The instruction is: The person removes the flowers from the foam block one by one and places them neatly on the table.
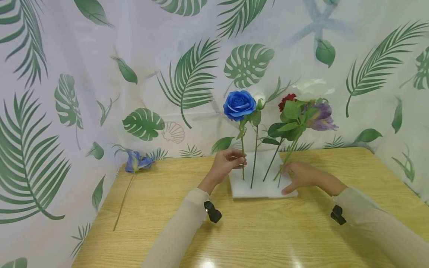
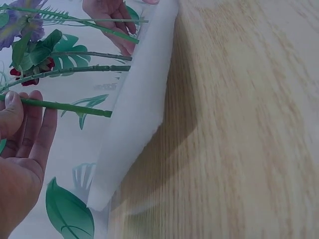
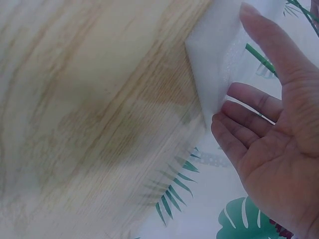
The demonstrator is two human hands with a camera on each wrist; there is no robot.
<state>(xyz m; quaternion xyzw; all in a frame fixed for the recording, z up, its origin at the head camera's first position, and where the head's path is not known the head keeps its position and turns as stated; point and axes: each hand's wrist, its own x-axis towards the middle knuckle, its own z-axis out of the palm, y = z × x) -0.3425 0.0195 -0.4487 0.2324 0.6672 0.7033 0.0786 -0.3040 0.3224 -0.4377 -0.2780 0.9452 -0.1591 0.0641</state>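
Note:
In the head view my left hand [image 1: 226, 163] pinches the stem of a blue rose [image 1: 239, 105] between thumb and fingers. The stem's lower end [image 2: 102, 113] meets the white foam block [image 2: 142, 94] in the left wrist view. My right hand [image 1: 301, 176] rests at the foam's right side, its fingers extended along that edge and its thumb at the front corner. Other stems stand in the foam: a white rosebud [image 1: 259, 99], a dark red flower [image 1: 286, 101], a large white flower [image 1: 313, 89] and a purple flower [image 1: 321, 117], with leaves overlapping them.
A blue-violet flower [image 1: 138, 162] on a long thin stem lies at the left of the wooden table [image 1: 268, 234]. Behind stands a white curtain [image 1: 201, 137] printed with green leaves. Dark straps [image 1: 212, 212] sit on both wrists over light sleeves.

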